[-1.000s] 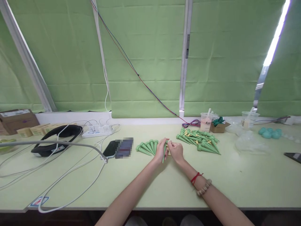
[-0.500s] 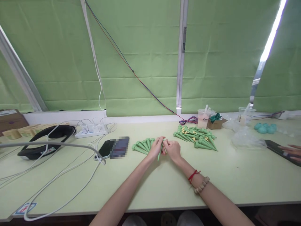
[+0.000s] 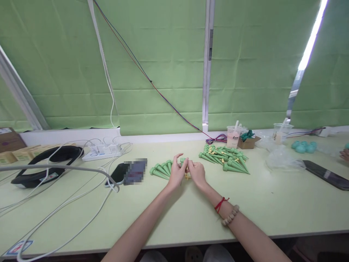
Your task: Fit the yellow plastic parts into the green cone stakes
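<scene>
My left hand [image 3: 177, 175] is closed around a green watering spike [image 3: 183, 160], whose head shows between thumb and fingers; the rest is hidden by the hand. Fingertips curled in a pinch, my right hand [image 3: 197, 172] meets the left one over the table. What it grips is covered by its own fingers. A small yellow valve piece [image 3: 187, 177] shows just beneath the meeting fingers; I cannot tell whether it is held or attached. Left of my hands, several green spikes [image 3: 160, 170] lie fanned in a row. A pile of green spikes with yellow pieces [image 3: 227, 157] lies to the right.
Two phones [image 3: 119, 174] [image 3: 135, 171] lie left of the row, near white cables [image 3: 81, 198], a power strip [image 3: 102, 152] and a black headset [image 3: 49, 163]. Behind the pile stand a drink cup [image 3: 233, 137] and a small box [image 3: 248, 142]. Another person's hand [image 3: 345, 154] is at the right edge.
The spike's tip no longer shows below my hands; its head and a yellow piece now do. My left fingers have lifted. The other person's hand has moved off the dark phone at right.
</scene>
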`<state>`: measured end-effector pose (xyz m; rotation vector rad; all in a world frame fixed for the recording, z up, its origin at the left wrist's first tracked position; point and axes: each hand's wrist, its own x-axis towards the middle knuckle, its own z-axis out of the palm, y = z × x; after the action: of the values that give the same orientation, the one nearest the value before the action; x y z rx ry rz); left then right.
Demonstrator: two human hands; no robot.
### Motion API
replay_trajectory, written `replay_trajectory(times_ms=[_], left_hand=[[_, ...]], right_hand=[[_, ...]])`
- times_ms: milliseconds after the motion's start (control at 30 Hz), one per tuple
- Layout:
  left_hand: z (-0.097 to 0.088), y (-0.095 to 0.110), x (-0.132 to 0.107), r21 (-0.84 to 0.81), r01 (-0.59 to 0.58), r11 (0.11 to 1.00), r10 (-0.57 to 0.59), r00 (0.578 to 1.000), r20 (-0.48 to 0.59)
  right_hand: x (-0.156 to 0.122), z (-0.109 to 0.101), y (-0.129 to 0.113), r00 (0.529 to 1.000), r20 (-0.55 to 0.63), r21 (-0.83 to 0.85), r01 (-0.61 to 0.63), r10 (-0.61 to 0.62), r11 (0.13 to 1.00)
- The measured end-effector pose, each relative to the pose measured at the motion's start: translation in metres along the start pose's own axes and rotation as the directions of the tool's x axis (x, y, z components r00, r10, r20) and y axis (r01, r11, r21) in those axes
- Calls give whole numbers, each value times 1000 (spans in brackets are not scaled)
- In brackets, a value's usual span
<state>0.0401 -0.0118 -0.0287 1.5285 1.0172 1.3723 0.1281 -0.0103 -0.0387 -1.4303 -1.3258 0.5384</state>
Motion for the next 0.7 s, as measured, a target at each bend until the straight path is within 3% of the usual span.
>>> replay_trajectory(times_ms=[167, 400, 600, 667, 700], left_hand=[[6, 1, 2, -165, 170, 972, -180, 983, -44], [8, 1, -2, -309, 328, 893, -343, 939, 7], [9, 4, 1, -377, 467, 800, -385, 881, 273], [9, 4, 1, -344, 412, 844, -345, 907, 240], [8, 4, 2, -318, 348, 882, -305, 936, 178]], right_hand=[[-2, -5, -2, 998, 3, -158, 68, -68, 985], [5, -2, 9, 944, -80, -428, 259, -321, 866], [12, -11, 19, 819, -52, -490, 477, -571, 730], [12, -15, 18, 813, -54, -414, 511, -580, 754], [11, -16, 16, 833, -57, -341, 502, -550, 795]])
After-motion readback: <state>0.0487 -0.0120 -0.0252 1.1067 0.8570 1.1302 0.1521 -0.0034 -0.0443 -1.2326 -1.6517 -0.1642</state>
